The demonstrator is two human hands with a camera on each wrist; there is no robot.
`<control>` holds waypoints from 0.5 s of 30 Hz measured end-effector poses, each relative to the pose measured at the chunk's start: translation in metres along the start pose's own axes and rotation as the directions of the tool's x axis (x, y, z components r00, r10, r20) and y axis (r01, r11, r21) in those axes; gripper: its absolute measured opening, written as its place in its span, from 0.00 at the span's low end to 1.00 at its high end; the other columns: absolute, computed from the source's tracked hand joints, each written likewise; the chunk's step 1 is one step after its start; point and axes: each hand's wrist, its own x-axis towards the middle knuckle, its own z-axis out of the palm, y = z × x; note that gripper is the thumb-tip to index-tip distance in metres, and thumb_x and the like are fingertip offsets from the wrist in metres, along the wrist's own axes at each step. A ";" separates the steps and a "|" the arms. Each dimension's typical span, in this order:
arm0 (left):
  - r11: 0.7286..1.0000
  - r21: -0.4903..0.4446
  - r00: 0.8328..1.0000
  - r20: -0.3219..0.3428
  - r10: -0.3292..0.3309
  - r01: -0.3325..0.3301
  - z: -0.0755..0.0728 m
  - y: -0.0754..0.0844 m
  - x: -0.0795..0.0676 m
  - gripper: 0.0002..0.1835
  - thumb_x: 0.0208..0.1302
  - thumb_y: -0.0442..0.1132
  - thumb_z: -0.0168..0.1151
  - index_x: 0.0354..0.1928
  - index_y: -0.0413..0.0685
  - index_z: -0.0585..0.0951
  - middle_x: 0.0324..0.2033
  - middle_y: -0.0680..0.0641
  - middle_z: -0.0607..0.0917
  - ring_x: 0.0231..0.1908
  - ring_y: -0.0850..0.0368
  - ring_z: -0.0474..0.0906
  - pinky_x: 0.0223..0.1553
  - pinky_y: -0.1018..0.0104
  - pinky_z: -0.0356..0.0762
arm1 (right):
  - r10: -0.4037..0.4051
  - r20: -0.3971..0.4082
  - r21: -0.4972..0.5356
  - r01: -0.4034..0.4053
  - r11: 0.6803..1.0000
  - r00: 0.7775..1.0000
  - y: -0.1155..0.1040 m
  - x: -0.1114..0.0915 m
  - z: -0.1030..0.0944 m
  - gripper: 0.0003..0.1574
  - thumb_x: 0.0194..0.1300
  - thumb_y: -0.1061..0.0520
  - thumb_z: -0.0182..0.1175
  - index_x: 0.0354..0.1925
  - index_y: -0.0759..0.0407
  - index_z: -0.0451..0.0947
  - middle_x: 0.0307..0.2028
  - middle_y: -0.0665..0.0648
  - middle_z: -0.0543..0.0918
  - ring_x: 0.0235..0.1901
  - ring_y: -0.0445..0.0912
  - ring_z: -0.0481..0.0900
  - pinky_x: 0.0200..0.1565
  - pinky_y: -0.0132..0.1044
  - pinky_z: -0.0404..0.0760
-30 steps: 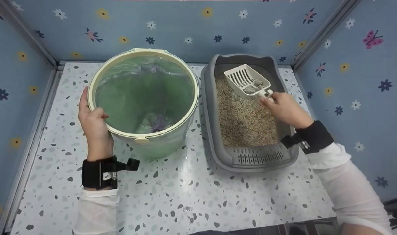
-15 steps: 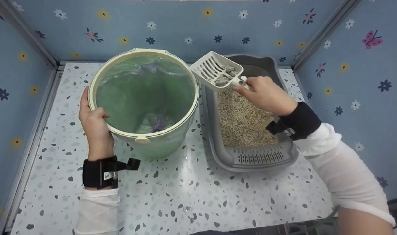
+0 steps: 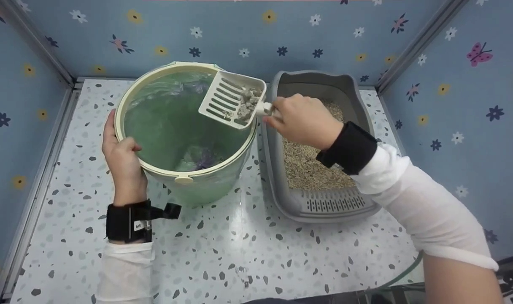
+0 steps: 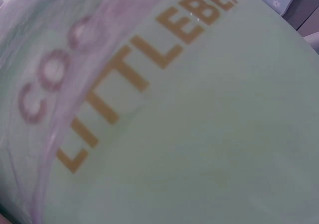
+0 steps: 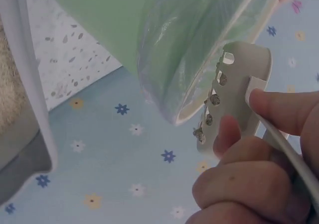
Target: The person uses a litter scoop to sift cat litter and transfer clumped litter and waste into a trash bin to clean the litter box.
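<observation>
My right hand (image 3: 305, 122) grips the scoop (image 3: 229, 98) by its handle (image 3: 265, 109), over the bin's right side; my left hand (image 3: 123, 162) clasps the rim of the bin (image 3: 206, 190). Only the right wrist view shows grey clumps (image 5: 214, 100) poking through the scoop's slots; only the left wrist view shows brown lettering (image 4: 130, 74).

Flowered blue walls (image 3: 235, 36) beside speckled tabletop (image 3: 206, 261)

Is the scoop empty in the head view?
No, the scoop in the right hand carries grey clumps near its handle end.
</observation>
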 end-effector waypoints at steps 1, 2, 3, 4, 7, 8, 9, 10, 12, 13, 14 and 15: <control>1.000 0.005 1.000 0.002 0.003 -0.003 0.000 0.000 0.000 0.47 0.47 0.18 0.29 0.73 0.56 0.55 0.70 0.57 0.57 0.68 0.59 0.57 0.63 0.60 0.60 | -0.029 -0.020 -0.033 0.029 0.999 0.999 -0.004 0.001 0.001 0.27 0.69 0.40 0.48 0.40 0.62 0.76 0.28 0.57 0.78 0.28 0.52 0.77 0.31 0.48 0.78; 1.000 0.008 1.000 0.003 0.005 -0.005 -0.001 0.000 0.000 0.47 0.47 0.18 0.29 0.73 0.56 0.55 0.70 0.57 0.57 0.68 0.59 0.56 0.63 0.60 0.60 | -0.060 -0.042 -0.072 0.056 0.996 0.997 -0.007 0.002 0.002 0.26 0.69 0.40 0.48 0.39 0.62 0.76 0.26 0.56 0.77 0.26 0.51 0.76 0.28 0.47 0.77; 1.000 0.012 1.000 0.004 0.007 -0.008 -0.001 -0.001 0.000 0.47 0.46 0.18 0.29 0.73 0.56 0.55 0.70 0.57 0.57 0.68 0.60 0.56 0.63 0.60 0.60 | -0.094 -0.069 -0.115 0.085 0.990 0.993 -0.011 0.003 0.003 0.25 0.69 0.41 0.49 0.37 0.62 0.75 0.23 0.55 0.75 0.23 0.50 0.74 0.25 0.45 0.75; 1.000 0.015 1.000 0.005 0.011 -0.011 -0.001 -0.001 0.000 0.47 0.46 0.18 0.29 0.73 0.56 0.55 0.70 0.57 0.57 0.68 0.60 0.56 0.63 0.60 0.60 | -0.127 -0.098 -0.157 0.111 0.981 0.987 -0.014 0.004 0.004 0.24 0.69 0.41 0.50 0.34 0.61 0.75 0.20 0.54 0.72 0.20 0.49 0.72 0.22 0.44 0.72; 1.000 0.020 1.000 0.006 0.017 -0.017 0.000 -0.002 0.001 0.47 0.46 0.18 0.29 0.73 0.55 0.55 0.70 0.56 0.57 0.68 0.60 0.56 0.63 0.60 0.60 | -0.236 -0.179 -0.297 0.176 0.939 0.955 -0.019 0.005 0.006 0.22 0.69 0.44 0.51 0.29 0.61 0.73 0.16 0.51 0.65 0.15 0.46 0.63 0.17 0.40 0.65; 1.000 0.019 1.000 0.005 0.015 -0.015 0.000 -0.002 0.001 0.47 0.46 0.17 0.29 0.73 0.55 0.55 0.70 0.57 0.57 0.68 0.60 0.56 0.63 0.61 0.60 | -0.274 -0.201 -0.343 0.194 0.919 0.941 -0.020 0.005 0.008 0.22 0.69 0.45 0.51 0.28 0.61 0.72 0.15 0.51 0.64 0.14 0.45 0.61 0.16 0.39 0.64; 1.000 0.020 1.000 0.005 0.013 -0.013 0.000 -0.002 0.001 0.47 0.46 0.17 0.29 0.73 0.55 0.55 0.71 0.57 0.57 0.68 0.60 0.56 0.63 0.62 0.60 | -0.317 -0.225 -0.387 0.213 0.897 0.921 -0.020 0.005 0.009 0.21 0.69 0.47 0.52 0.28 0.61 0.72 0.14 0.51 0.65 0.13 0.44 0.60 0.15 0.39 0.64; 1.000 0.018 1.000 0.005 0.011 -0.011 0.000 -0.002 0.001 0.47 0.46 0.17 0.29 0.73 0.55 0.55 0.71 0.57 0.57 0.68 0.60 0.56 0.63 0.62 0.60 | -0.359 -0.243 -0.434 0.230 0.871 0.901 -0.020 0.004 0.010 0.19 0.69 0.49 0.52 0.27 0.61 0.72 0.14 0.51 0.65 0.13 0.43 0.59 0.15 0.38 0.63; 1.000 0.015 1.000 0.004 0.006 -0.006 0.000 -0.001 0.001 0.47 0.46 0.17 0.29 0.73 0.55 0.55 0.71 0.57 0.57 0.68 0.60 0.56 0.64 0.62 0.60 | -0.448 -0.267 -0.531 0.257 0.807 0.853 -0.018 0.004 0.012 0.16 0.70 0.54 0.51 0.26 0.61 0.71 0.14 0.52 0.68 0.12 0.42 0.59 0.15 0.36 0.63; 1.000 0.013 1.000 0.003 0.004 -0.004 0.000 -0.001 0.001 0.47 0.46 0.17 0.29 0.73 0.55 0.55 0.71 0.57 0.57 0.68 0.60 0.56 0.64 0.62 0.60 | -0.488 -0.276 -0.576 0.264 0.774 0.828 -0.016 0.003 0.013 0.15 0.70 0.56 0.50 0.26 0.61 0.71 0.15 0.52 0.69 0.12 0.42 0.59 0.15 0.35 0.63; 1.000 0.009 1.000 0.002 0.000 -0.001 0.000 -0.001 0.001 0.47 0.46 0.17 0.29 0.73 0.55 0.55 0.71 0.57 0.57 0.68 0.59 0.56 0.64 0.61 0.60 | -0.525 -0.284 -0.614 0.268 0.742 0.802 -0.015 0.003 0.013 0.15 0.70 0.57 0.49 0.26 0.61 0.71 0.15 0.52 0.70 0.12 0.42 0.60 0.15 0.35 0.63; 1.000 0.007 1.000 0.001 0.002 -0.002 0.000 0.000 0.001 0.47 0.46 0.17 0.29 0.73 0.55 0.55 0.70 0.57 0.57 0.68 0.59 0.56 0.64 0.61 0.60 | -0.559 -0.291 -0.650 0.268 0.711 0.776 -0.013 0.002 0.013 0.15 0.71 0.58 0.48 0.27 0.62 0.71 0.16 0.53 0.70 0.12 0.42 0.61 0.15 0.34 0.62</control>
